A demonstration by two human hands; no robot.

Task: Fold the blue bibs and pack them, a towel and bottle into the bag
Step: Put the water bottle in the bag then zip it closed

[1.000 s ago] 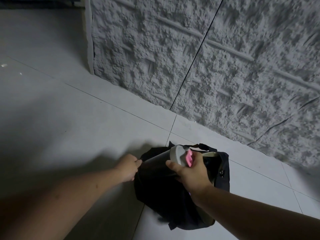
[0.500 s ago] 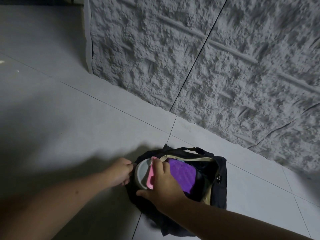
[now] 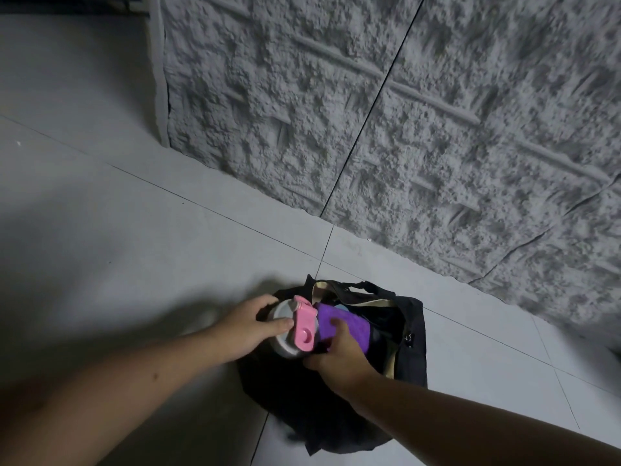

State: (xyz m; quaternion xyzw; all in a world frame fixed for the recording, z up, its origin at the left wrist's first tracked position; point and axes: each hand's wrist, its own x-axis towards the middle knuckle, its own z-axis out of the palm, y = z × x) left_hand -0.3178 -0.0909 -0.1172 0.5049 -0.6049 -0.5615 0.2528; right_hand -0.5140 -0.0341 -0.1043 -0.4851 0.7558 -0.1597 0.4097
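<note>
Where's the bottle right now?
Low centre of the head view: the bottle stands in the black bag's left side, between left hand and right hand.

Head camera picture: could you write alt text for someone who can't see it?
Two bare hands settle a bottle with a pink flip cap into an open black bag on a pale tiled floor. The left hand grips the bottle's top; the right hand rests on a purple item inside. A rough grey wall stands behind.

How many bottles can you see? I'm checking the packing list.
1: the bottle with the pink lid stands at the left of the open bag, left hand on it. Others may be hidden inside.
</note>
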